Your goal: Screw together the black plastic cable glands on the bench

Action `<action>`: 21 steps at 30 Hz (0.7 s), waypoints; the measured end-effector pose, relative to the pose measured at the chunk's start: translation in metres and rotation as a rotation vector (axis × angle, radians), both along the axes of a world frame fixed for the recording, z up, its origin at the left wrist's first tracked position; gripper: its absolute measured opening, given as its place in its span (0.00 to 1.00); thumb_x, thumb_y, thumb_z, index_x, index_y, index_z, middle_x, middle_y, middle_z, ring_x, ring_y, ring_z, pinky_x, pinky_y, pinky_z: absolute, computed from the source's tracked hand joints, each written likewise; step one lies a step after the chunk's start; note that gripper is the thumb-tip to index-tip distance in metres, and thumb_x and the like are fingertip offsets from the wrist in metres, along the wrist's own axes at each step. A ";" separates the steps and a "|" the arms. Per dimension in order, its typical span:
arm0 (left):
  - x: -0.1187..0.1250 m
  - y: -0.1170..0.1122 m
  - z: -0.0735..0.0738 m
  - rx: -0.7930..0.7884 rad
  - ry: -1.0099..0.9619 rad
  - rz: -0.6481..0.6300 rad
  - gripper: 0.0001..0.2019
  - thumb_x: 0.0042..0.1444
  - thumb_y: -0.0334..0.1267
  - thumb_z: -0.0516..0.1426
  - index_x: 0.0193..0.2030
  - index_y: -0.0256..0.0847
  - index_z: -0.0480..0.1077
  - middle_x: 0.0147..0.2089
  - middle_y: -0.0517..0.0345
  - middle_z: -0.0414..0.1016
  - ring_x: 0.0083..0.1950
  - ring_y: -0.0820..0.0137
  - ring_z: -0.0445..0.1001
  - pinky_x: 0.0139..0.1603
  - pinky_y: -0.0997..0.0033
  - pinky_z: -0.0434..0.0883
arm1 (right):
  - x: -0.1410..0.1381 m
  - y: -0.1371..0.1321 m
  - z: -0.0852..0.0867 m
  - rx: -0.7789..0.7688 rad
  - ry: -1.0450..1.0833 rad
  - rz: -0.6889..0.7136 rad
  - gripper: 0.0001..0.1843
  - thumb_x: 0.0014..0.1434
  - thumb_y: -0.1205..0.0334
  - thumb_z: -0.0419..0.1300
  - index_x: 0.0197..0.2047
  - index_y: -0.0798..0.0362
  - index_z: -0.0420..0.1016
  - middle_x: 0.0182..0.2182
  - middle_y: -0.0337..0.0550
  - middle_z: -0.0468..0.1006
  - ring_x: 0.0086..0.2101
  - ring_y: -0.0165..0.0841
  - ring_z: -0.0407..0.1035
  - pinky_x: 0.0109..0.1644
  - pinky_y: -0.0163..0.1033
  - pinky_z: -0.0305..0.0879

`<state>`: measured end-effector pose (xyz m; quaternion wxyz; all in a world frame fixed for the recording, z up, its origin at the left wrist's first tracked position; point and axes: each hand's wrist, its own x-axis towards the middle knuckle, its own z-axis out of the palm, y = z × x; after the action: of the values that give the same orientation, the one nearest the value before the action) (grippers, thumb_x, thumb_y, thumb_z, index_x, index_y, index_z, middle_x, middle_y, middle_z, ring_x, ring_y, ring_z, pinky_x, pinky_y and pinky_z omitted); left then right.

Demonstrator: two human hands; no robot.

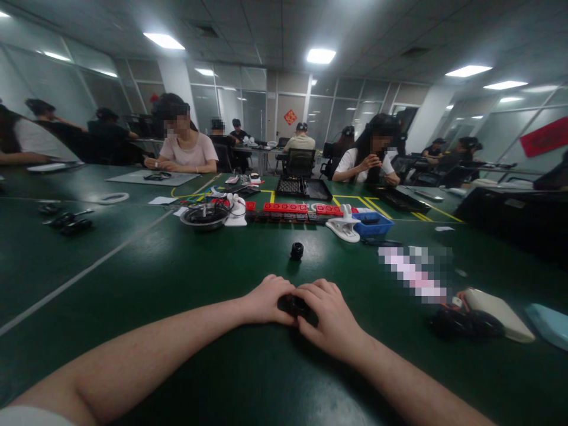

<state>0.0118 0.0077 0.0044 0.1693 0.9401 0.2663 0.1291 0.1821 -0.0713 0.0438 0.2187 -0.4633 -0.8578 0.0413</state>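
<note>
My left hand (266,300) and my right hand (326,313) meet on the green table (155,278), just in front of me. Both have their fingers curled round a small black object (293,305) held between them; most of it is hidden by the fingers, so I cannot name it. A small black cylindrical part (297,251) stands alone on the table a little beyond my hands.
Red power strips (286,208), a metal bowl (205,215), a white clip stand (346,227) and a blue tray (373,223) line the table's middle. Black gear and a white pack (497,313) lie at right. Other people sit working at the far side.
</note>
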 end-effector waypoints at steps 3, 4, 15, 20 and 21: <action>0.000 0.001 -0.001 -0.006 -0.003 0.016 0.19 0.43 0.52 0.60 0.37 0.41 0.66 0.35 0.61 0.68 0.39 0.66 0.66 0.43 0.67 0.58 | 0.003 0.001 0.002 -0.029 0.008 0.066 0.23 0.46 0.68 0.54 0.48 0.50 0.65 0.44 0.43 0.72 0.43 0.38 0.61 0.48 0.47 0.55; 0.000 0.001 -0.002 -0.009 -0.003 0.020 0.20 0.43 0.53 0.60 0.37 0.41 0.67 0.35 0.61 0.68 0.39 0.65 0.66 0.43 0.67 0.58 | 0.004 0.001 0.002 -0.038 0.011 0.079 0.23 0.46 0.69 0.53 0.48 0.50 0.65 0.45 0.42 0.72 0.46 0.39 0.60 0.52 0.50 0.52; 0.000 -0.001 0.003 -0.039 -0.034 0.002 0.21 0.44 0.51 0.61 0.41 0.43 0.67 0.39 0.59 0.69 0.41 0.65 0.66 0.45 0.65 0.57 | 0.007 0.003 -0.002 -0.094 0.066 0.152 0.24 0.44 0.72 0.50 0.47 0.50 0.63 0.52 0.42 0.66 0.57 0.41 0.48 0.59 0.61 0.33; -0.001 0.000 0.000 -0.024 -0.030 0.013 0.22 0.42 0.56 0.60 0.36 0.40 0.66 0.35 0.60 0.69 0.39 0.65 0.67 0.42 0.67 0.58 | 0.011 0.005 -0.007 0.062 0.245 -0.113 0.20 0.50 0.58 0.55 0.46 0.55 0.62 0.39 0.48 0.71 0.42 0.40 0.64 0.49 0.51 0.57; -0.001 0.000 0.000 -0.022 -0.029 0.008 0.22 0.42 0.56 0.60 0.35 0.40 0.65 0.35 0.60 0.69 0.38 0.65 0.67 0.42 0.67 0.58 | 0.010 0.005 -0.006 0.064 0.242 -0.163 0.19 0.50 0.56 0.57 0.44 0.55 0.63 0.36 0.47 0.71 0.39 0.39 0.64 0.45 0.48 0.59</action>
<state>0.0112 0.0081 0.0041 0.1830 0.9351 0.2692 0.1402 0.1925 -0.0660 0.0375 0.3376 -0.5158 -0.7857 0.0517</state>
